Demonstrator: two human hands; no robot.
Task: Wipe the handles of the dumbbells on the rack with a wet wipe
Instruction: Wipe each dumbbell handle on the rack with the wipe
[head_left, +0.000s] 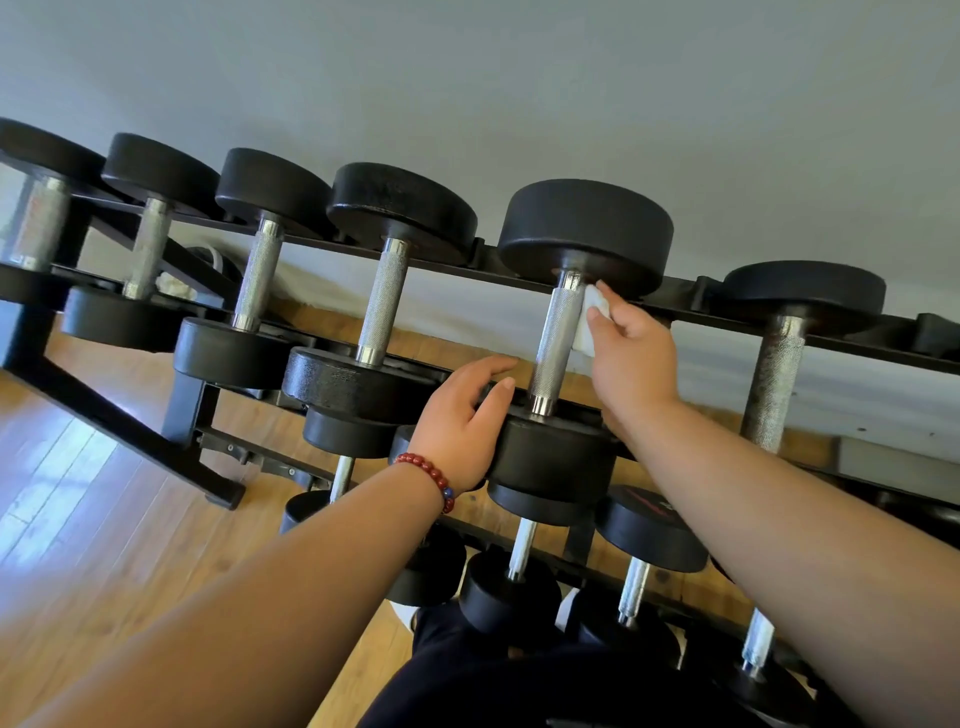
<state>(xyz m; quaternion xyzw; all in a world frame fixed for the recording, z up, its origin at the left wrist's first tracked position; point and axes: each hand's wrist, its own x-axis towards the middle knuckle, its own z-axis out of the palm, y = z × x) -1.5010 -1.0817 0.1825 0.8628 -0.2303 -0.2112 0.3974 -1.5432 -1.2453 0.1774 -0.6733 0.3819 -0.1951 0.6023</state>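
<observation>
**Wipe on the right flank of the handle**

My right hand (631, 353) pinches the folded wet wipe (589, 322) between thumb and fingers and presses it on the right side of the knurled handle (556, 338), up near the far head. This dumbbell (550, 457) sits on the top tier of the rack (124, 428). The handle's long axis runs away from me, from the near head up to the far one and leaning slightly right, so I judge the stroke should travel back along it toward me. My left hand (462, 415) lies on the near head with fingers loose and spread, holding nothing. It is the nearer hand to the handle's bare left side, but the wipe is in my right.
</observation>
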